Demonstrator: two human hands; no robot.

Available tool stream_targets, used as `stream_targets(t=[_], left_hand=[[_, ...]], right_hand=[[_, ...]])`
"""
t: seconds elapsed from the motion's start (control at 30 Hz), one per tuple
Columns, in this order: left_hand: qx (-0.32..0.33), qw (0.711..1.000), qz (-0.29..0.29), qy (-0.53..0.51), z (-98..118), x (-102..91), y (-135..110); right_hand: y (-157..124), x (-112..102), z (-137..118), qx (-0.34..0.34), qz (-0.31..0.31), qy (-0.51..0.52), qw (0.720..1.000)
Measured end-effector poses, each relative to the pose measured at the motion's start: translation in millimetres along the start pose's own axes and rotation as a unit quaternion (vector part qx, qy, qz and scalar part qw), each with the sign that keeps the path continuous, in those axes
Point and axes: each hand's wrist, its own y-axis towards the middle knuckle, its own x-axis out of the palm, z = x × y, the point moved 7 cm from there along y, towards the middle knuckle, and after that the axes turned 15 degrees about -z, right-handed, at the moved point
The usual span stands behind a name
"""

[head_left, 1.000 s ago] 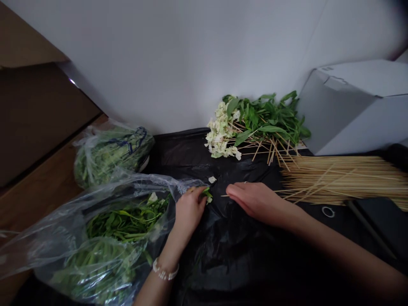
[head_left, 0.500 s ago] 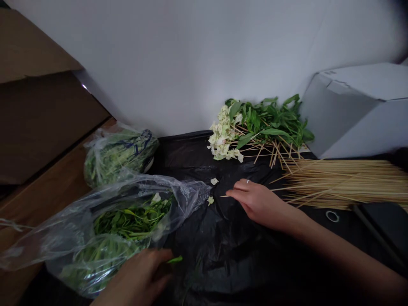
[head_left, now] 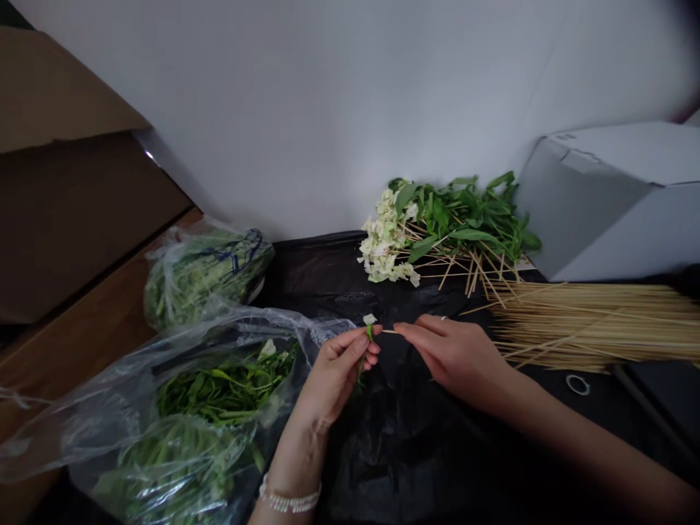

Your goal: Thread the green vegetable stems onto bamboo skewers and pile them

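My left hand [head_left: 344, 361] is closed, pinching a slim green stem [head_left: 370, 333] between thumb and fingers. Its lower part trails beneath the fingers. My right hand [head_left: 451, 354], with a ring on it, is closed on a thin bamboo skewer [head_left: 388, 332]. The skewer's tip points left and meets the left fingertips at the green stem; whether it pierces the stem I cannot tell. A small whitish piece [head_left: 370, 319], like a petal, shows just above the left fingertips. To the left lies an open clear plastic bag [head_left: 131, 372] with leafy greens [head_left: 224, 386] in it.
Black plastic sheeting [head_left: 377, 467] covers the work surface. Leafy skewers [head_left: 464, 211] and pale petal-like pieces [head_left: 383, 237] lie at the back. Loose skewers [head_left: 596, 321] and a white box [head_left: 612, 197] are right; a second bag of greens [head_left: 208, 270] and a cardboard box [head_left: 82, 197] stand left.
My left hand has moved up and right from beside the bag, bringing the green stem to the skewer's tip. My right hand has stayed nearly in place, still gripping the skewer.
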Motion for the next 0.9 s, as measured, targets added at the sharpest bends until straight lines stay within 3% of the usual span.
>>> stream_targets(t=[0.17,0.4,0.9], left_hand=[[0.012,0.995,0.024,-0.093,-23,-8.8,8],[0.03,0.99,0.087,-0.105,-28,-21.8,5],[0.028,0.989,0.062,-0.128,-34,-14.4,1]], right_hand=[[-1,-7,5,0.024,0.052,0.006,0.998],[0,-7,-5,0.002,0.065,0.027,0.998],[1,8,-9,-0.004,0.021,0.018,1.0]])
